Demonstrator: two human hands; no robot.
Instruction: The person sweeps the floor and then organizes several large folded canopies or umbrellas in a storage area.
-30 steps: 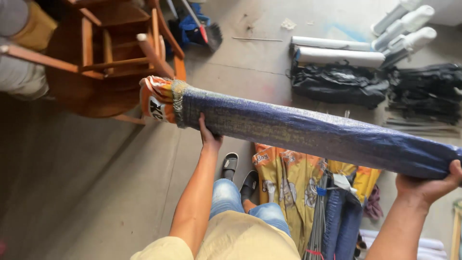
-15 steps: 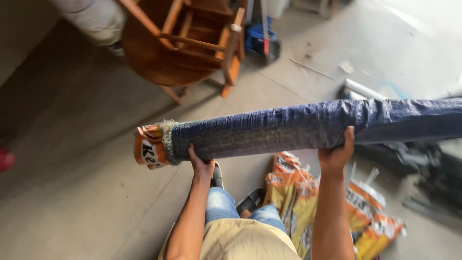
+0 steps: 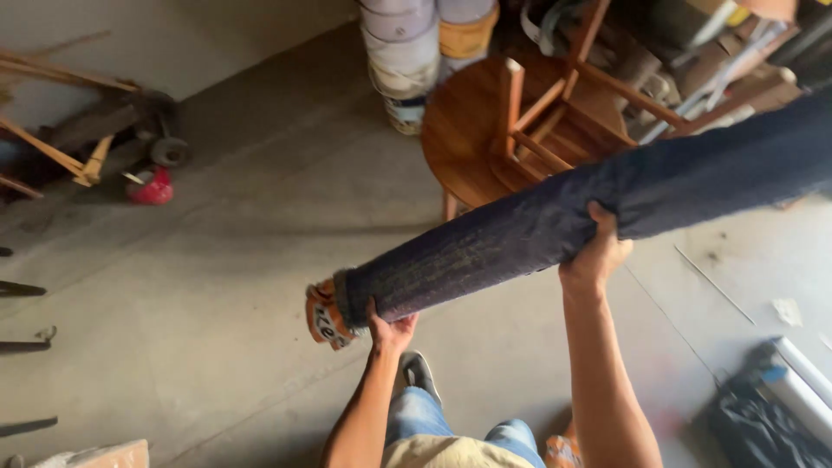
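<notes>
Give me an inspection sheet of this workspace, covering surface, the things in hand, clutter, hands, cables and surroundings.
Surface: grey concrete floor, scuffed and stained.
Things in hand: long dark blue roll with an orange printed end, held slanting above the floor.
Clutter: upturned round wooden stool; stacked buckets; wooden sticks at left; red object; black bag and white tubes at lower right.
Hands: left hand under the roll near its orange end; right hand grips it further along, fingers wrapped over.
Cables: nothing seen for certain.
Surroundings: pale wall; the person's jeans and shoe below.
</notes>
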